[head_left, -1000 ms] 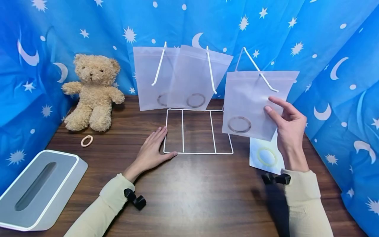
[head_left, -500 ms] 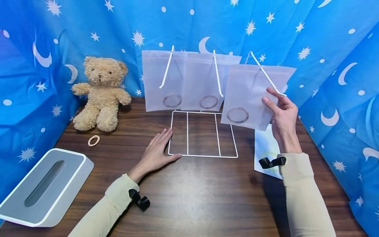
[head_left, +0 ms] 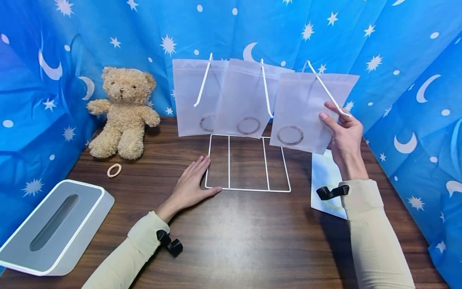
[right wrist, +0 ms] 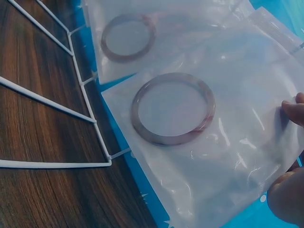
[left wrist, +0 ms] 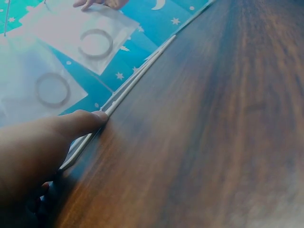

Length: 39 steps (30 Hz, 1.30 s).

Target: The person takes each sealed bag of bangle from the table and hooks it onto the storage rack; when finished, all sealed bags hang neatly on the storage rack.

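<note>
My right hand [head_left: 348, 142] pinches the right side of a frosted zip bag [head_left: 306, 104] with a bangle [head_left: 290, 143] inside. That bag hangs on the right arm of a white wire rack [head_left: 247, 189], high along the arm. Its fingers are close to the arm's tip. Two similar bags, a middle one [head_left: 242, 96] and a left one [head_left: 191, 92], hang from the other arms, each holding a ring-shaped bangle. My left hand [head_left: 187, 186] lies with straight fingers at the front left corner of the rack's base; its thumb [left wrist: 90, 121] rests on the wire in the left wrist view.
A bag or card with a pale blue print [head_left: 321, 168] lies under my right forearm. On the left are a teddy bear [head_left: 122, 112], a small wooden ring [head_left: 114, 170] and a grey tissue box [head_left: 54, 224]. A blue star-patterned curtain [head_left: 223, 32] surrounds the wooden table [head_left: 234, 241].
My right hand has moved up and back, carrying its bag farther along the right arm of the rack. The middle bag has swung slightly. My left hand keeps its place on the base.
</note>
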Tool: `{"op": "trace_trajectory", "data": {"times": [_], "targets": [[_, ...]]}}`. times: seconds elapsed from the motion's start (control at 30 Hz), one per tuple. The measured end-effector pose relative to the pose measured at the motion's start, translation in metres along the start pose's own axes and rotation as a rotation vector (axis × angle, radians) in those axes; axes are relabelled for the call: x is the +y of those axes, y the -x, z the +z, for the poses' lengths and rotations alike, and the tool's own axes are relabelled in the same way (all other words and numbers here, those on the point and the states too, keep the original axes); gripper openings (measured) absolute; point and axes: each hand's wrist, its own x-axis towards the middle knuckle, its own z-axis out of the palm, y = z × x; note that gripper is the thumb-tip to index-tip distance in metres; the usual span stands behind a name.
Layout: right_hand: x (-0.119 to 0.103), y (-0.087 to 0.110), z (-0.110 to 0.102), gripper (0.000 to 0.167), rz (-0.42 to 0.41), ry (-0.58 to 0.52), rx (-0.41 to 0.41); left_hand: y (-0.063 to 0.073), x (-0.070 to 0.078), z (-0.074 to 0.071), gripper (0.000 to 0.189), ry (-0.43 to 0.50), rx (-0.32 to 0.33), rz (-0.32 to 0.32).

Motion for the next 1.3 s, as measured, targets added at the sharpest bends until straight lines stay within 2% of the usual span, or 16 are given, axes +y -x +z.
{"op": "trace_trajectory", "data": {"times": [0.3, 0.43, 0.6, 0.7, 0.87, 0.97, 1.17, 1.3], "targets": [[-0.001, 0.004, -0.010, 0.041, -0.009, 0.015, -0.041, -0.002, -0.001, 0.001, 0.101, 0.001, 0.006, 0.013], [-0.003, 0.009, -0.018, 0.038, -0.027, 0.017, -0.075, -0.003, -0.002, 0.002, 0.102, -0.008, 0.004, 0.012], [-0.014, 0.020, -0.035, 0.038, -0.031, 0.072, -0.088, -0.004, -0.003, 0.001, 0.103, -0.017, -0.004, 0.007], [-0.020, 0.030, -0.049, 0.039, -0.034, 0.071, -0.064, -0.003, -0.004, 0.002, 0.104, -0.010, -0.009, 0.006], [-0.024, 0.048, -0.070, 0.043, -0.018, 0.078, 0.020, -0.002, -0.005, 0.001, 0.104, -0.007, -0.002, -0.001], [-0.022, 0.057, -0.083, 0.044, 0.025, 0.158, 0.080, -0.002, -0.005, 0.000, 0.103, -0.008, 0.006, -0.004], [-0.013, 0.078, -0.117, 0.043, 0.170, 0.416, 0.248, -0.001, -0.003, 0.000, 0.103, -0.009, 0.001, 0.002], [-0.006, 0.093, -0.138, 0.039, 0.238, 0.675, 0.296, 0.000, -0.002, 0.001, 0.103, -0.009, 0.005, 0.008]]}}
